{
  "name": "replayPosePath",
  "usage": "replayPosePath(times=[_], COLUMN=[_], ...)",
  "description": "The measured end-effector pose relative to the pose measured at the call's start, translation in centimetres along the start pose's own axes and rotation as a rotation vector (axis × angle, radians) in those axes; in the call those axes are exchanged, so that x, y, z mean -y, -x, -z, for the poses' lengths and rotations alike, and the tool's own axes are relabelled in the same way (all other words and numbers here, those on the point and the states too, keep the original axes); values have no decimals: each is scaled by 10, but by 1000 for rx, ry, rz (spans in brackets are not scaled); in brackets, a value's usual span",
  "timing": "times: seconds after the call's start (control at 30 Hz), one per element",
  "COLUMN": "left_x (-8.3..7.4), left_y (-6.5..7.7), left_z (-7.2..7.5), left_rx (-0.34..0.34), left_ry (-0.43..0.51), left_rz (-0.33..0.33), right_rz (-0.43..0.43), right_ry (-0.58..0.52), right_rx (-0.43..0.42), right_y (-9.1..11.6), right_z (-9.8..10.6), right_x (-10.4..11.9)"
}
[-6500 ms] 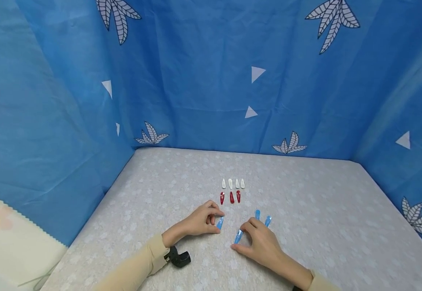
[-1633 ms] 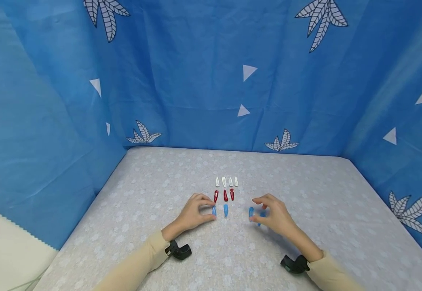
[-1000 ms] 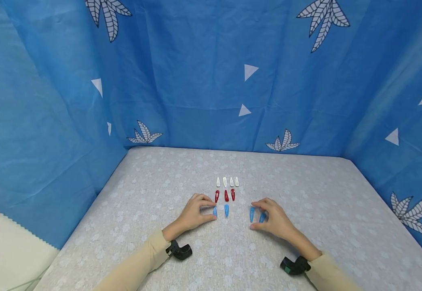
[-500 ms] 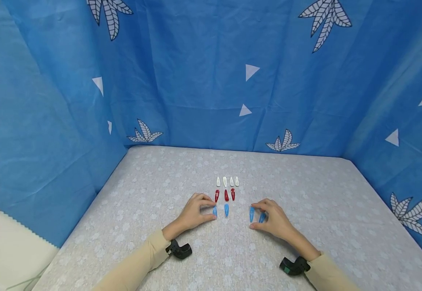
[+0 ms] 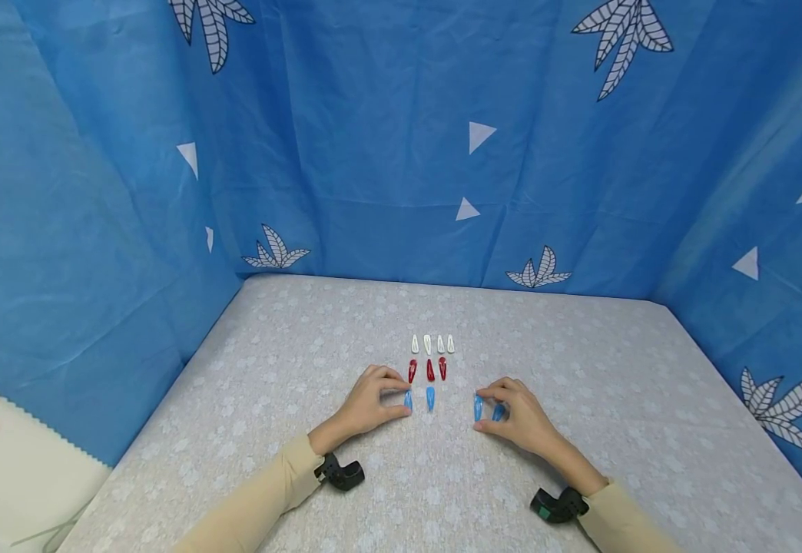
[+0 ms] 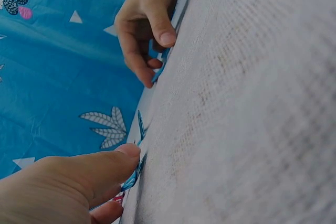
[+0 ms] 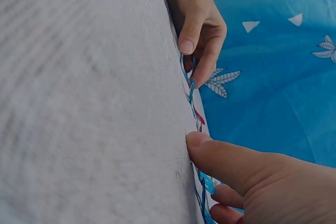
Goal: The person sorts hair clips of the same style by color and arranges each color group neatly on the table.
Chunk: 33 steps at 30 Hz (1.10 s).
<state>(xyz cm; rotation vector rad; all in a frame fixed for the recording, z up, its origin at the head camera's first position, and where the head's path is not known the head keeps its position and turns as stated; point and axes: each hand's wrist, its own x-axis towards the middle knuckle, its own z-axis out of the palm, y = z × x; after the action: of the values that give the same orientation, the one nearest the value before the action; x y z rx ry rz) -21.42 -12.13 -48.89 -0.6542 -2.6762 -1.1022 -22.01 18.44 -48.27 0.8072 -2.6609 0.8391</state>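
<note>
My left hand [image 5: 368, 401] pinches a blue snap hair clip [image 5: 408, 401] lengthwise between thumb and fingertips, low on the tabletop. Just right of it lies another blue hair clip [image 5: 431, 398], untouched. Farther right, my right hand [image 5: 520, 415] has its thumb and forefinger at the two ends of a third blue hair clip [image 5: 478, 408]. One more blue hair clip [image 5: 498, 412] lies partly hidden under that hand. In the right wrist view, blue clips [image 7: 207, 183] show behind the thumb. The left wrist view shows the left thumb [image 6: 126, 153] against a blue clip.
Above the blue clips stand a row of three red hair clips [image 5: 431, 370] and a row of several white hair clips [image 5: 427, 344]. A pale floral cloth [image 5: 332, 322] covers the table. Blue curtain [image 5: 387, 138] closes off the back and sides.
Since the earliest frame, two blue clips have come to lie below the red row, one under the left hand. The right hand has moved right and closed its fingertips on another blue clip.
</note>
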Motion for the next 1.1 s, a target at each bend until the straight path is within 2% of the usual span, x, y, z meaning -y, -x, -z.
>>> replayPosePath(times=[0.3,0.63,0.93,1.1], left_x=[-1,0,0,0], left_y=[0,0,0,0], left_z=[0,-1,-1,-1], left_rx=[1,5,-3,-1], left_ry=[6,6,-6,0], left_rz=[3,-1,-12,-8], right_rz=[8,-32,16,-7], right_ry=[-3,-9,-26,-22], right_rx=[-8,4,-51,-26], right_y=[1,0,-1,-2], right_z=[-2,2,2,4], right_x=[0,1,-2,0])
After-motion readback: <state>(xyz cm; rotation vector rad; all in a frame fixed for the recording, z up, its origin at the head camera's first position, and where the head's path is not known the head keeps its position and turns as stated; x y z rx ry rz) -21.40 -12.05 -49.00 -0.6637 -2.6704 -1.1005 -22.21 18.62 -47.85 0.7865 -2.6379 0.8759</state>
